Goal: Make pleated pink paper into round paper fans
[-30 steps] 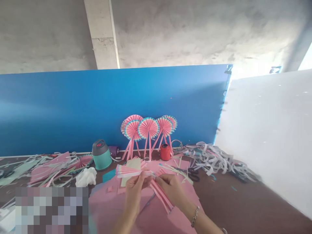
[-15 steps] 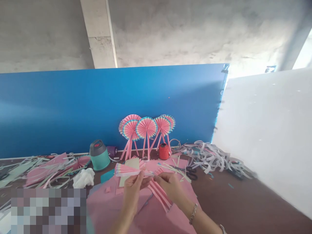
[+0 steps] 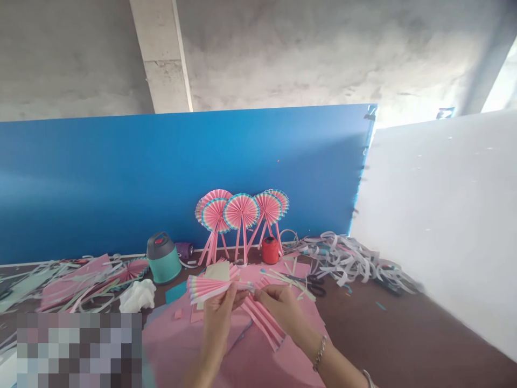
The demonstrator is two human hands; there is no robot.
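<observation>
My left hand (image 3: 218,315) is closed on a folded, pleated pink paper fan (image 3: 205,287) with pale coloured edges, held level and pointing left. My right hand (image 3: 280,308) pinches the fan's right end near the middle, its fingers pressed together. Under both hands lie pink pleated strips (image 3: 260,320) on a large pink paper sheet (image 3: 242,355). Several finished round pink fans on sticks (image 3: 240,213) lean against the blue board behind.
A teal jar (image 3: 162,258), a red thread spool (image 3: 270,250) and scissors (image 3: 313,285) sit on the brown table (image 3: 396,345). Paper strips (image 3: 347,258) pile at the right, pink scraps (image 3: 72,283) at the left. A blue board (image 3: 121,178) and a white board (image 3: 444,215) wall the table.
The folded fan and both hands have shifted slightly left and down in view; the grip looks unchanged.
</observation>
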